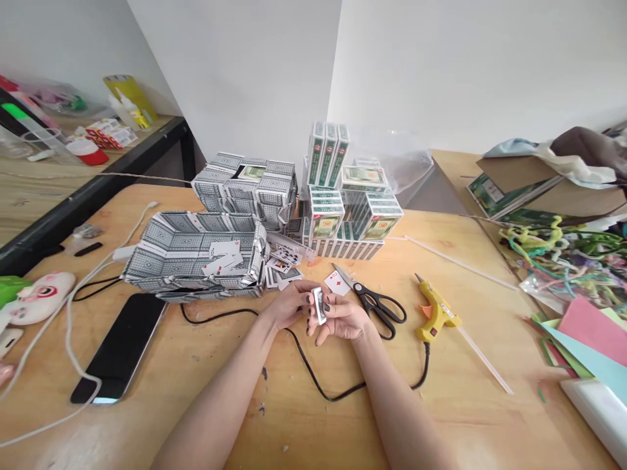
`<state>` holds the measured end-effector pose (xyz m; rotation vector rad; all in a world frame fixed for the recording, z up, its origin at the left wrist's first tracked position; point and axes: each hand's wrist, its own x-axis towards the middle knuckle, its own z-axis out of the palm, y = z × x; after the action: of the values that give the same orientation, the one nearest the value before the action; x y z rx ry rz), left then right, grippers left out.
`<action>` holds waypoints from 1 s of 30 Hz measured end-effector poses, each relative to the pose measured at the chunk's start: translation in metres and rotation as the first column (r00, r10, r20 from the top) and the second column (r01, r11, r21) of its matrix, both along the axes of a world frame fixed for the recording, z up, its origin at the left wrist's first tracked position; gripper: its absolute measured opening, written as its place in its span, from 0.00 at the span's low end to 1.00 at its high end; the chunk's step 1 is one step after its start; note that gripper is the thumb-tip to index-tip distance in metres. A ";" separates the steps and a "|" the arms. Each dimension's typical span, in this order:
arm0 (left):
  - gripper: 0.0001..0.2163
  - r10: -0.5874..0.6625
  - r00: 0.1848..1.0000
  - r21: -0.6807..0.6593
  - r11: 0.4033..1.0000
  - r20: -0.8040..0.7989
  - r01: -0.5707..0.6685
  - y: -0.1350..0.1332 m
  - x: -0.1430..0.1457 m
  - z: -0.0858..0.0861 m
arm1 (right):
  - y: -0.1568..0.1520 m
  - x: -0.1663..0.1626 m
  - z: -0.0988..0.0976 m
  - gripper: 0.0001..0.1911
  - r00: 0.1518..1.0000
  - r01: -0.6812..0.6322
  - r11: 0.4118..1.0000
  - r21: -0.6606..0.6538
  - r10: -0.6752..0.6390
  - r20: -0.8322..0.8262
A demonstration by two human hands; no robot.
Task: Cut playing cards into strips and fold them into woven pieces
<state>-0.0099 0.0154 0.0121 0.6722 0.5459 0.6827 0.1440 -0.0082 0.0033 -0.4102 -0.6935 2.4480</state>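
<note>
Grip: left hand (289, 305), right hand (343, 316) on small card (319, 305), face hidden.

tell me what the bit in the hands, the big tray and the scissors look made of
Folded card: thin, likely coated paper, patterned back, creased flat.
Tray: apparently the same playing cards folded and interlocked, green-grey backs showing.
Scissors: bright metal blades, glossy black handles, probably plastic.

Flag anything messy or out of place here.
Loose playing cards lie scattered beside the card-built tray. The glue gun lies on its side, its black cord snaking under both forearms, close to the left hand and right hand pinching a folded card.
</note>
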 end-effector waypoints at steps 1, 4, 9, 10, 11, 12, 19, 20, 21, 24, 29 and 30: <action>0.16 0.011 1.000 -0.003 1.000 0.009 -0.011 0.000 0.001 0.000 | 0.000 -0.001 0.000 0.15 1.000 0.018 1.000 0.003 -0.018 0.011; 0.16 0.026 0.999 -0.012 1.000 0.030 -0.025 0.001 0.003 0.001 | 0.000 -0.005 -0.001 0.12 0.993 0.099 0.995 0.012 -0.100 0.063; 0.15 0.019 0.999 -0.015 1.000 0.046 -0.018 0.003 0.002 -0.001 | 0.000 -0.008 0.000 0.11 0.978 0.166 0.985 0.049 -0.170 0.119; 0.15 0.020 0.999 -0.013 1.000 0.046 -0.019 0.003 0.002 -0.001 | 0.001 -0.008 0.000 0.11 0.975 0.177 0.983 0.057 -0.183 0.125; 0.15 0.019 0.999 -0.012 1.000 0.044 -0.018 0.004 0.001 -0.001 | 0.001 -0.007 0.001 0.10 0.972 0.189 0.980 0.063 -0.195 0.129; 0.15 0.019 0.999 -0.012 1.000 0.041 -0.019 0.004 0.001 0.000 | 0.001 -0.007 0.002 0.10 0.970 0.199 0.978 0.067 -0.206 0.132; 0.14 0.091 0.996 -0.035 0.995 0.020 -0.090 0.005 -0.001 0.000 | 0.000 -0.005 0.007 0.09 0.977 0.206 0.978 0.033 -0.207 0.049; 0.14 0.078 0.997 -0.043 0.996 0.030 -0.077 0.005 -0.001 -0.001 | -0.001 -0.005 0.006 0.09 0.980 0.195 0.981 0.021 -0.196 0.040; 0.14 0.058 0.997 -0.053 0.997 0.043 -0.055 0.004 -0.001 -0.003 | -0.001 -0.005 0.005 0.10 0.983 0.181 0.983 0.013 -0.181 0.035; 0.14 -0.004 0.996 -0.077 0.997 0.088 0.011 0.003 -0.001 -0.006 | -0.002 -0.006 0.000 0.12 0.989 0.142 0.990 0.007 -0.142 0.036; 0.14 -0.005 0.993 -0.093 0.996 0.116 0.016 0.003 -0.001 -0.008 | -0.002 -0.009 -0.005 0.13 0.987 0.157 0.987 -0.011 -0.157 0.032; 0.14 0.004 0.993 -0.100 0.995 0.114 0.007 0.003 -0.001 -0.008 | -0.002 -0.009 -0.006 0.14 0.985 0.171 0.985 -0.020 -0.170 0.026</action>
<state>-0.0106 0.0187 0.0046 0.5363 0.4706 0.6834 0.1349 -0.0104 -0.0026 -0.4879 -0.6155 2.2940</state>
